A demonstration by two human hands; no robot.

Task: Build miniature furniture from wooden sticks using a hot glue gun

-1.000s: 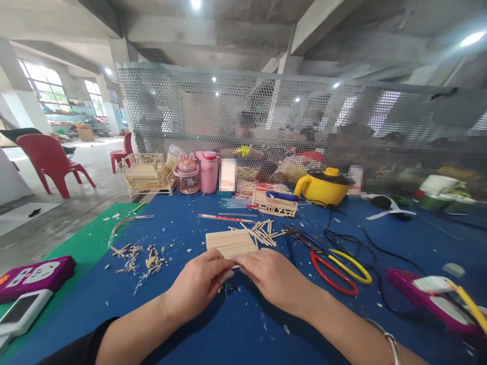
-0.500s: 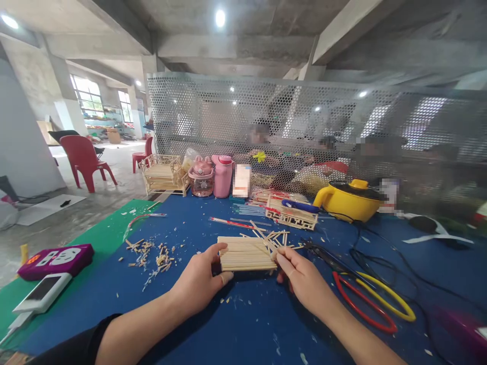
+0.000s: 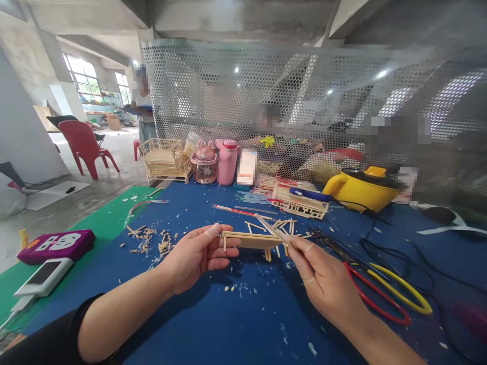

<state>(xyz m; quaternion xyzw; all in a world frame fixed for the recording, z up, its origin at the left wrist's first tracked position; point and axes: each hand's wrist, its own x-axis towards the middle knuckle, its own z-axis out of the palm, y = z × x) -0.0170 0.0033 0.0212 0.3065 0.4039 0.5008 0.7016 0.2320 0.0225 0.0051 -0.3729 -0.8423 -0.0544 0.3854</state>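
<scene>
A small panel of pale wooden sticks (image 3: 253, 242) is raised above the blue table, seen nearly edge-on, with short stick legs under it. My left hand (image 3: 201, 248) grips its left end, thumb on top and fingers beneath. At the panel's right end, my right hand (image 3: 317, 266) is closed around a thin, pale, stick-like piece (image 3: 269, 226) that slants up to the left. Whether those fingers also hold the panel's corner is hidden. Loose wooden sticks (image 3: 283, 225) lie just behind the panel.
Long-nosed pliers with red and yellow handles (image 3: 405, 291) and black cables lie at right. A yellow pot (image 3: 367, 190), stick tray (image 3: 300, 205) and pink bottles (image 3: 227, 165) stand behind. Stick offcuts (image 3: 146, 235) lie at left. Beyond the perforated screen (image 3: 228, 86) are people.
The panel has been tipped from showing its flat top to nearly edge-on, revealing its legs. My left fingers have moved under it. A person now stands at the back left.
</scene>
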